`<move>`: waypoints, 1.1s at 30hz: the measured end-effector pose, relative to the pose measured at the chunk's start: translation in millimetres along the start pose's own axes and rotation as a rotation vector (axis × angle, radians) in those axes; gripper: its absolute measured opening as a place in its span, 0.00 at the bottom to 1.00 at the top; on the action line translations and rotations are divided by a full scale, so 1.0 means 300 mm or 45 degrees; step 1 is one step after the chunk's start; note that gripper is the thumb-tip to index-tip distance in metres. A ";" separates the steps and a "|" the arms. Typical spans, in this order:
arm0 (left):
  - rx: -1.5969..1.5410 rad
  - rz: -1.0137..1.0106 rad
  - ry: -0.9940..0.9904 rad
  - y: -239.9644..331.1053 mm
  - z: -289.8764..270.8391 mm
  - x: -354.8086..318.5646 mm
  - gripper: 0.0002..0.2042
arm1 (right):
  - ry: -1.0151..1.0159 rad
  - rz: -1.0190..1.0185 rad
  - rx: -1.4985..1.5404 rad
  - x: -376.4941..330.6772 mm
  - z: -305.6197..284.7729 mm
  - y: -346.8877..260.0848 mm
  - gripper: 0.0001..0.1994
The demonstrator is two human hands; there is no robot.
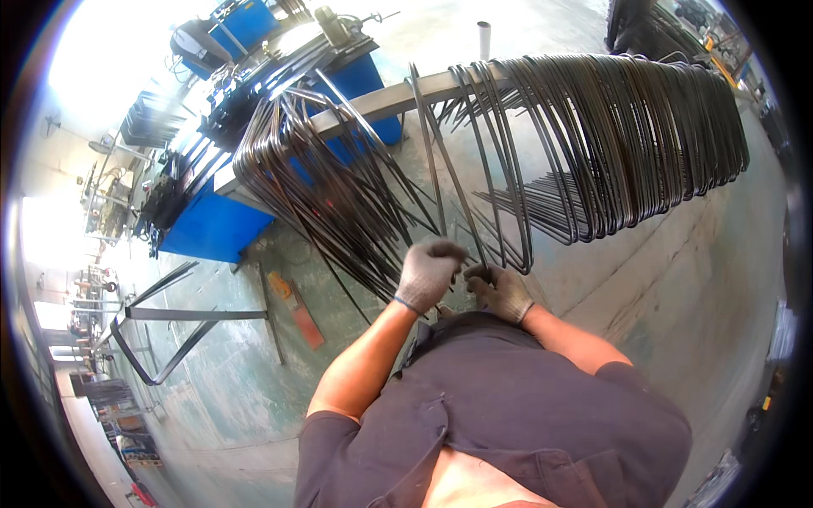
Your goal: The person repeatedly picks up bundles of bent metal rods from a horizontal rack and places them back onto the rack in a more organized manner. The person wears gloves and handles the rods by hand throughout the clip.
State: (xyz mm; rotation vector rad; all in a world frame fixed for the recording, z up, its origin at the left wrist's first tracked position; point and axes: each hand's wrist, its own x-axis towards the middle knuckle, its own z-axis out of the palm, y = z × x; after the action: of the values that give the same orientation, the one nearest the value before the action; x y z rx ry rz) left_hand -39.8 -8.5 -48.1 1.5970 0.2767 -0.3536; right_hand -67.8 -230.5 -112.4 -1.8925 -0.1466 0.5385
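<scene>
Both my hands wear grey knit gloves. My left hand (pixel 428 271) is closed around the lower end of a bent dark steel rod loop (pixel 440 182) that hangs from a long pale metal rail (pixel 385 100). My right hand (pixel 501 292) grips the bottom of a neighbouring loop (pixel 508 195) just to the right. A dense bundle of loops (pixel 326 199) hangs to the left of my hands. A long row of the same loops (pixel 644 135) hangs along the rail to the right.
A blue workbench (pixel 216 224) with tools stands at the left behind the rail. A dark metal trestle frame (pixel 174 322) and an orange strip (pixel 298 309) lie on the greenish concrete floor. Further racks stand at the far left edge.
</scene>
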 end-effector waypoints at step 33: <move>0.210 0.822 1.168 0.429 -0.272 0.163 0.07 | 0.357 -0.778 -0.043 -0.011 -0.187 -0.319 0.26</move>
State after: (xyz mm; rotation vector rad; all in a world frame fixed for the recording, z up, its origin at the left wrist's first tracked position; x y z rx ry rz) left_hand 59.6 63.5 54.3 1.8254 0.4037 0.8981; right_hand -31.9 -242.7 -8.2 -1.8133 -0.5273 -0.1438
